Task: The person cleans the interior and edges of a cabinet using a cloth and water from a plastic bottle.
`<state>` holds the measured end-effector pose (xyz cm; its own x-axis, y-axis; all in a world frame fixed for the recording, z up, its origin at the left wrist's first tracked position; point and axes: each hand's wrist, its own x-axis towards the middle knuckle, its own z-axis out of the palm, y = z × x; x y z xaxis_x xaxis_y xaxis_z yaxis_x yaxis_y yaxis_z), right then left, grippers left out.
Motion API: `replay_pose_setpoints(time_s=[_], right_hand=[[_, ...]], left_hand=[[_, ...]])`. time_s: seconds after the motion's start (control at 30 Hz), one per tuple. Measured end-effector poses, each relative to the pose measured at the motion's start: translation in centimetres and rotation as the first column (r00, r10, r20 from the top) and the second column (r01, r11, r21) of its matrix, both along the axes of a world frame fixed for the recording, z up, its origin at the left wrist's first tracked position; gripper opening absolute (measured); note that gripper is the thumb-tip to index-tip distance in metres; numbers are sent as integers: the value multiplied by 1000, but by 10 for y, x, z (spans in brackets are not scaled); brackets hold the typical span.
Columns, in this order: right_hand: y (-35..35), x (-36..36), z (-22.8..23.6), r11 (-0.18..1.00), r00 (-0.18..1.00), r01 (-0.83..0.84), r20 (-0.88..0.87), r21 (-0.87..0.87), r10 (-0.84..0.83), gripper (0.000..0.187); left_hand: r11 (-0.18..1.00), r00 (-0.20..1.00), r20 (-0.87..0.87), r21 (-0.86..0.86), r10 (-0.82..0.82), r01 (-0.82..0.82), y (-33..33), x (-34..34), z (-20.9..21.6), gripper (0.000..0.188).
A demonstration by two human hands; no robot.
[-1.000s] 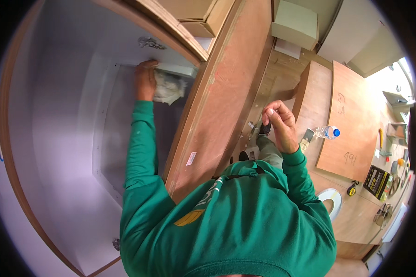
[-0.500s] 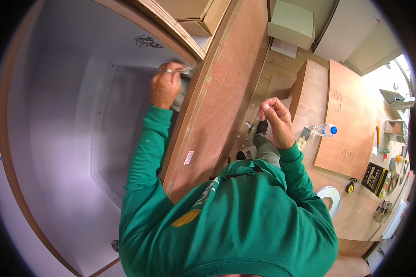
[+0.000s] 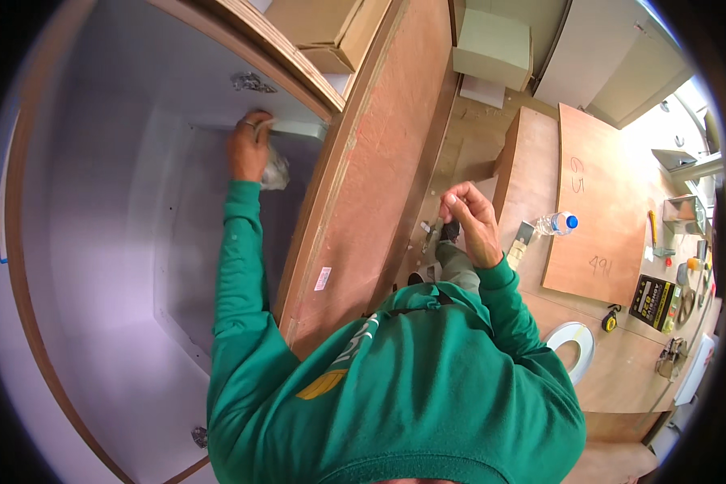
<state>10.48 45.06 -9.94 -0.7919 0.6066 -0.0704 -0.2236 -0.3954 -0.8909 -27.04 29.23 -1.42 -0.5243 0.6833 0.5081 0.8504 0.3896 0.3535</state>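
Note:
Inside the white-lined cabinet [image 3: 210, 210], my left hand [image 3: 248, 151] is closed on the top of a small clear plastic bag [image 3: 275, 171]. The bag hangs beside my fingers, and its contents are too blurred to name. Above that hand a metal hinge [image 3: 252, 81] is fixed to the cabinet wall; a second hinge [image 3: 199, 436] shows low down. My right hand [image 3: 476, 226] is raised in front of me, outside the cabinet, thumb and fingertips pinched together. Whatever they hold, if anything, is too small to make out.
A brown wooden panel [image 3: 379, 169] stands between my arms. Right of me, a worktable [image 3: 621, 379] bears a marked board [image 3: 593, 234], water bottle [image 3: 558, 223], tape measure [image 3: 611, 318], white roll [image 3: 579, 337], black box [image 3: 652, 302] and hammer [image 3: 652, 230]. A cardboard box [image 3: 319, 32] sits at the top.
My left hand has moved left with the plastic bag, away from the panel's edge and further into the cabinet. My right hand stays pinched in nearly the same place.

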Motion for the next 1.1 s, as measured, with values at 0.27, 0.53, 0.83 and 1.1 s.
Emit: replay_pose_setpoints(time_s=[0.27,0.53,0.83,1.1], right_hand=[[-1,8,-12,997,997,76,28,-13,-76,14],[3,3,-8,995,997,71,39,67,-74,16],[3,14,-15,990,991,121,41,78,-125,15],[4,10,-15,992,993,97,63,82,-102,16]], left_hand=[[965,961,-99,-55,-260,256,22,56,0,13],[970,965,-107,1,-240,242,26,74,-4,11],[969,962,-125,20,-244,248,26,72,-3,12],[983,972,-145,-11,-183,184,20,60,-10,10]])
